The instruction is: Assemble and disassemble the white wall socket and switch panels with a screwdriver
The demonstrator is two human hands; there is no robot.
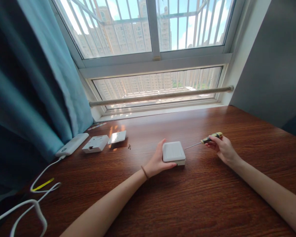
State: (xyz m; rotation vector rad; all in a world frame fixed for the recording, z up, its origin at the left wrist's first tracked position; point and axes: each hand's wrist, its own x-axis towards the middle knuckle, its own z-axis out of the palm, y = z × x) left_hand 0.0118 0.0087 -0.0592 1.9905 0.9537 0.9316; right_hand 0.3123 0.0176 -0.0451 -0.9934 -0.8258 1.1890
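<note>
My left hand (pixel 158 162) grips a square white wall switch box (pixel 174 152) by its left side, thumb along the near edge and fingers at the far left corner. The box rests on the wooden table with its smooth cover facing up. In my right hand (pixel 224 149) is a screwdriver (pixel 212 137) with a yellow and black handle. Its thin metal shaft slants down to the left, and the tip sits just right of the box, seemingly apart from it.
At the left lie a second white box (pixel 95 144), a thin white plate (pixel 117 137), and small screws (pixel 129 146). A white power bank (pixel 72 144) with a white cable (pixel 43 171) and yellow tie (pixel 43 185) lies by the blue curtain (pixel 46 72). A window stands behind the table (pixel 187 197).
</note>
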